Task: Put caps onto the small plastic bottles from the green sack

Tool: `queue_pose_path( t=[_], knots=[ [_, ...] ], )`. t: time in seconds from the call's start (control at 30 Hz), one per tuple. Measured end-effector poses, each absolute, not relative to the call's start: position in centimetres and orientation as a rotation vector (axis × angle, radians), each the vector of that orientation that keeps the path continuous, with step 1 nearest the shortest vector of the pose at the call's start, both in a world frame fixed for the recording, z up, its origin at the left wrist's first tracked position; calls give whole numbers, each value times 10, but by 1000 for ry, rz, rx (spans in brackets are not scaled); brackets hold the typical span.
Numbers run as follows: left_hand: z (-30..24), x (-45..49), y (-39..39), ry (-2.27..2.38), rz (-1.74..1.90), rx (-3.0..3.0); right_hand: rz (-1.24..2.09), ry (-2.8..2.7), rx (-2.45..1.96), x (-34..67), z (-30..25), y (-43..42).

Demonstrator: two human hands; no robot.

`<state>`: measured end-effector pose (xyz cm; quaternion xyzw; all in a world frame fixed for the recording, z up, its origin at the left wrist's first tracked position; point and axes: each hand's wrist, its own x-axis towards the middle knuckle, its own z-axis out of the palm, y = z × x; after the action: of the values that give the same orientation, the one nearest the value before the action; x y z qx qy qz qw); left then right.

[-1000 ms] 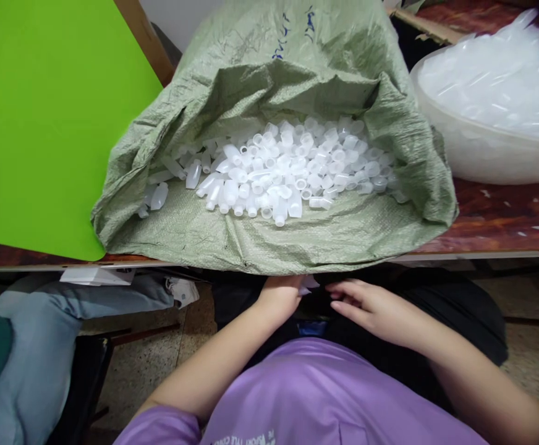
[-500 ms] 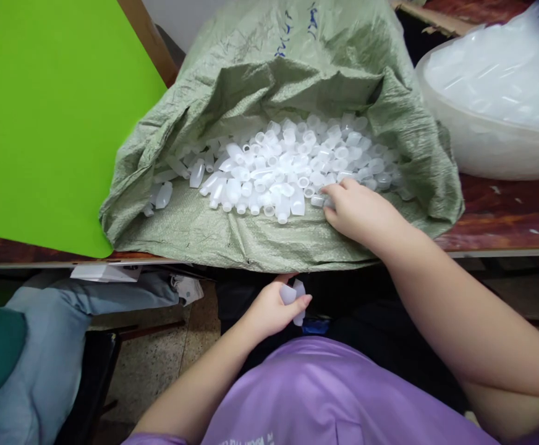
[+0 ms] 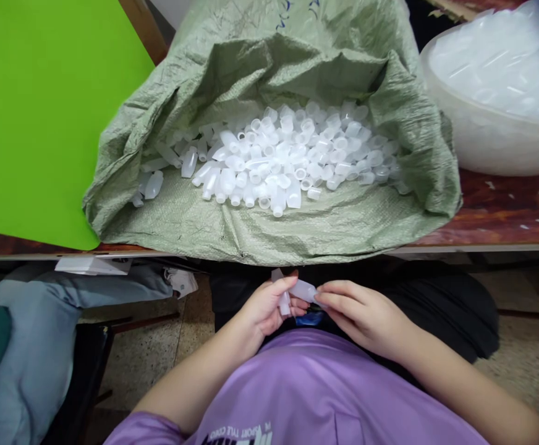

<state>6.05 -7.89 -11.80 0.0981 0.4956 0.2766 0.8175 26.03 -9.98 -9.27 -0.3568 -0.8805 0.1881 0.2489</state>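
Below the table edge, my left hand (image 3: 269,304) is closed around small translucent white plastic bottles (image 3: 283,300). Another small plastic bottle (image 3: 303,289) lies between both hands, its left end by my left thumb. My right hand (image 3: 362,312) pinches the right end of that bottle with its fingertips. Above the hands, an open green woven sack (image 3: 269,241) lies on the table with its mouth toward me. Inside it is a heap of the same small bottles (image 3: 274,164), several with round necks showing.
A large translucent bowl (image 3: 496,142) heaped with white plastic pieces stands at the right on the reddish table (image 3: 505,213). A bright green board (image 3: 33,123) covers the left side. Another person's leg in jeans (image 3: 42,334) is at lower left, beside a dark stool (image 3: 84,371).
My right hand has left the heap in the sack and come down to my left hand, bringing a bottle. My left hand has turned, and the view has shifted slightly.
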Motion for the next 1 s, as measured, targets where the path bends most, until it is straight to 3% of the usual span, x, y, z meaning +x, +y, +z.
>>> queue_pose_path(
  t=[0.2, 0.3, 0.47, 0.63, 0.77, 0.9, 1.0],
  knots=[
    [-120, 67, -81, 1182, 596, 327, 253, -2525, -756, 275, -117, -104],
    [-126, 70, -82, 1223, 655, 296, 495, -2384, -970, 271, -127, -101],
    [-130, 74, -84, 1221, 720, 290, 1211, -1940, -1617, 256, -137, -97],
    [-130, 76, -80, 1258, 806, 289, 862, -2031, -1522, 252, -142, -99],
    [-133, 77, -80, 1254, 767, 273, 1254, -1911, -1588, 252, -145, -97],
    [-135, 77, -80, 1230, 814, 265, 1000, -1933, -1545, 247, -148, -98],
    [-135, 76, -79, 1239, 862, 240, 1187, -1908, -1530, 241, -151, -101]
  ],
)
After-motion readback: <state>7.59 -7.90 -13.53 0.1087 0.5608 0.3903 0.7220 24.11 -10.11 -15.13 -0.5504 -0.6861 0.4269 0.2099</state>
